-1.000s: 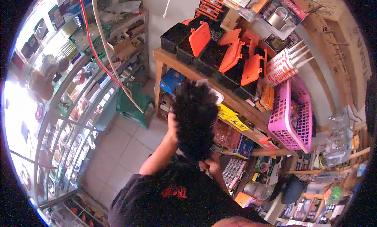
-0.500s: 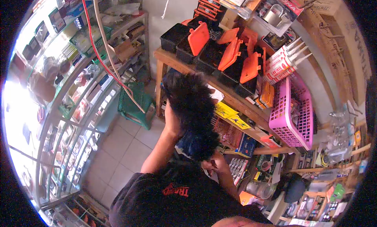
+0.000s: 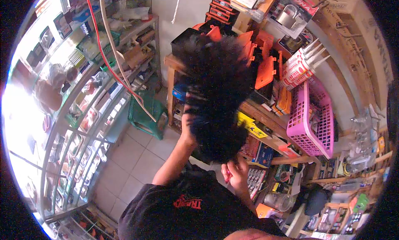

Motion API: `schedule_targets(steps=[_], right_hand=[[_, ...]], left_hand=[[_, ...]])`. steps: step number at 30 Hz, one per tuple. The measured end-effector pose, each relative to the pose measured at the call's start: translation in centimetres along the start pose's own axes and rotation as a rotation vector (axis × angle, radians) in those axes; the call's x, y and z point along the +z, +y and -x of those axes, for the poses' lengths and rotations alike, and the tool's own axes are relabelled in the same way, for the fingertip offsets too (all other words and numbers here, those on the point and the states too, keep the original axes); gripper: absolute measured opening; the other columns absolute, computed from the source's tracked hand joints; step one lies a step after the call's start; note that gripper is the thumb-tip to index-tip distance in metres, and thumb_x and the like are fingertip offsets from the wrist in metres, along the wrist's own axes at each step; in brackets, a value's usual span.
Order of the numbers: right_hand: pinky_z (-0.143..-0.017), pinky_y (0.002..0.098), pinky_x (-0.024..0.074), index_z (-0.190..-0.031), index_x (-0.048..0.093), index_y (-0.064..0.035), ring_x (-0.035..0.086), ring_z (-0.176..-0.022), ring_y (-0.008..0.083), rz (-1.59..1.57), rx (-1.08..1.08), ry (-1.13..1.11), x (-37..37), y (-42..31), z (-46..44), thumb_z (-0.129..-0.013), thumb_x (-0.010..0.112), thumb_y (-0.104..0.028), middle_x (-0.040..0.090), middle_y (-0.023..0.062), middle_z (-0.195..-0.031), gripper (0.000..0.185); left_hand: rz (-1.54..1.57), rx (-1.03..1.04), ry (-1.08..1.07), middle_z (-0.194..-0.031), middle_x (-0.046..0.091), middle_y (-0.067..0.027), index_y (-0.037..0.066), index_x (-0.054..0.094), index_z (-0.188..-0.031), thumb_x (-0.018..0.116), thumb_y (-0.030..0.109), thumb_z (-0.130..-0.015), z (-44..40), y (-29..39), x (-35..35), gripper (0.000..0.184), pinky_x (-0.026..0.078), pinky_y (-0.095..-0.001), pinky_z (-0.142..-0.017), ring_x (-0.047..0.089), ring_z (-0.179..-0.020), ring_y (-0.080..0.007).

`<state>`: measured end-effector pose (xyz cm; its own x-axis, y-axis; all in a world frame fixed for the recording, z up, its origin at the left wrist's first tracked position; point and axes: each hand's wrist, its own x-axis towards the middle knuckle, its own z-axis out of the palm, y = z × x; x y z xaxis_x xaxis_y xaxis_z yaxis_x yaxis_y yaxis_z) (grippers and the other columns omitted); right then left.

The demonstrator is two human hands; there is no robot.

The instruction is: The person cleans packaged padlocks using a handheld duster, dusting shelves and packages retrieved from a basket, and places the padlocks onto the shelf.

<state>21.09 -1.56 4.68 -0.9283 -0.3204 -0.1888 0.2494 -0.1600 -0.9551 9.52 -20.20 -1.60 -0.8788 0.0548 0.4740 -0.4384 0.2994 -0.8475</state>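
Note:
A fluffy black duster covers the middle of the view, its dark fibres blurred against the front of the wooden shelf unit. My right hand is closed at the duster's lower end, on what looks like its handle; something reddish shows by the fingers. My left hand is raised at the duster's left side, its fingers largely hidden by the fibres. Close to those fingers sits a blue item, too covered to identify. Behind the duster's top are black cases with orange lids.
On the left stands a glass-fronted display rack with many small goods. A green plastic stool is on the tiled floor. A pink basket and white-and-red sealant tubes are at right. A red cable hangs at left.
The duster has moved up and slightly right, now covering some of the orange-lidded cases. Both hands have shifted a little right, and more of the blue item shows.

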Motion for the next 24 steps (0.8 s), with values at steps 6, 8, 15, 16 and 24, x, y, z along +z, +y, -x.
schedule_targets(steps=[6,8,15,16,24], right_hand=[[-0.054,0.0235,0.0411,-0.104,0.046,-0.0018,0.049,-0.059,0.0106,0.389,-0.164,0.055,1.3,0.8,-1.7,-0.094,0.048,-0.013,0.053,0.0046,-0.07,0.015],[-0.058,0.023,0.0423,-0.107,0.046,-0.0017,0.051,-0.064,0.0099,0.496,-0.193,-0.023,0.9,1.7,-2.2,-0.095,0.047,-0.013,0.055,0.004,-0.075,0.016],[-0.052,0.0201,0.0398,-0.115,0.049,-0.002,0.05,-0.068,0.0047,0.275,-0.002,-0.197,0.1,1.4,-0.9,-0.08,0.063,-0.003,0.059,0.002,-0.091,0.037],[-0.053,0.0204,0.0411,-0.113,0.051,-0.0016,0.051,-0.07,0.0053,0.29,0.039,-0.186,-0.3,1.6,-0.9,-0.079,0.063,-0.002,0.059,0.0023,-0.093,0.036],[-0.072,0.0273,0.049,-0.104,0.059,0.0004,0.063,-0.076,0.0142,0.386,-0.07,-0.144,-3.1,5.5,-0.1,-0.076,0.071,-0.004,0.064,0.002,-0.089,0.03]], left_hand=[[-2.006,0.556,0.459,-0.123,0.053,-0.0134,0.002,0.045,-0.128,0.037,0.045,-0.094,-2.0,-9.9,-3.3,0.056,0.043,-0.0406,-0.096,0.053,-0.108,-0.0295],[-1.956,0.152,0.23,-0.124,0.053,-0.0131,0.002,0.044,-0.129,0.035,0.047,-0.094,-2.1,-9.1,-2.8,0.058,0.042,-0.041,-0.097,0.053,-0.109,-0.0299],[-1.944,0.471,0.246,-0.129,0.05,-0.0152,0.003,0.04,-0.133,0.033,0.053,-0.091,-1.9,-7.6,-1.2,0.066,0.041,-0.0449,-0.097,0.052,-0.111,-0.0328],[-1.957,0.495,0.262,-0.128,0.05,-0.0164,0.004,0.038,-0.135,0.035,0.056,-0.088,-1.9,-7.7,-1.0,0.071,0.042,-0.0467,-0.096,0.052,-0.11,-0.0334],[-2.262,0.414,0.303,-0.115,0.056,-0.0172,0.002,0.043,-0.125,0.036,0.052,-0.09,-1.8,-9.2,0.9,0.061,0.045,-0.0468,-0.086,0.056,-0.096,-0.0328]])
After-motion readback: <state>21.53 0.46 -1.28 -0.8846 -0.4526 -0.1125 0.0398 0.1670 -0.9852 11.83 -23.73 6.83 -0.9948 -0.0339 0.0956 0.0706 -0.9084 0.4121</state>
